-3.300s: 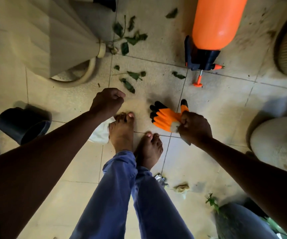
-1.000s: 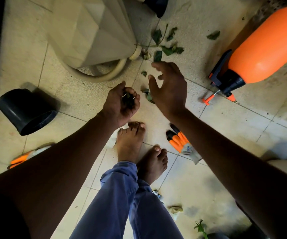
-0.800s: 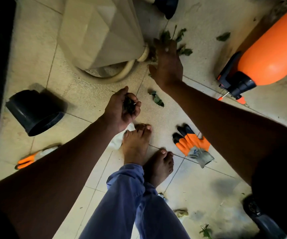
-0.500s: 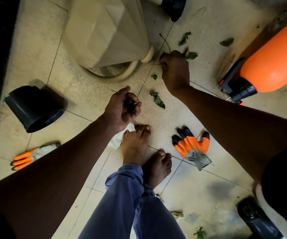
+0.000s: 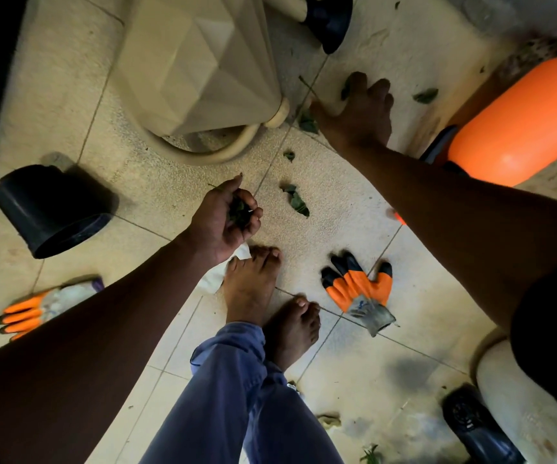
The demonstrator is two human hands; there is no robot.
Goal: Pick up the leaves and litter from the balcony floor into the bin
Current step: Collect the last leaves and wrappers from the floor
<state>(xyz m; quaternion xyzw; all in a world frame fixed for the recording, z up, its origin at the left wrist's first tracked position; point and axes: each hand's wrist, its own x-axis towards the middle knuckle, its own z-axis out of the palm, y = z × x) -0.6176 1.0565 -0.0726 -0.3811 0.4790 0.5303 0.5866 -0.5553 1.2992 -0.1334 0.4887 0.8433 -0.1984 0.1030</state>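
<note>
Two hands: left hand point(image 5: 224, 220) fingers cupped around leaves point(image 5: 238, 211); right hand point(image 5: 359, 113) fingers spread beside cream pot's point(image 5: 197, 65) edge.

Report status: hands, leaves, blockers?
Left hand cupped shut on gathered leaves. Right hand spread flat over leaves by the cream planter. Loose leaf remains on the floor. No blockers.

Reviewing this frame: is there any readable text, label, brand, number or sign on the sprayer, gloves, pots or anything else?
No readable text anywhere.
Orange sprayer: no label shows on the side in view.
Glove by the feet: faint marks on the grey cuff, too blurred to read.
Glove at left: no print visible.
Black pot and cream planter: plain surfaces, no markings.
</note>
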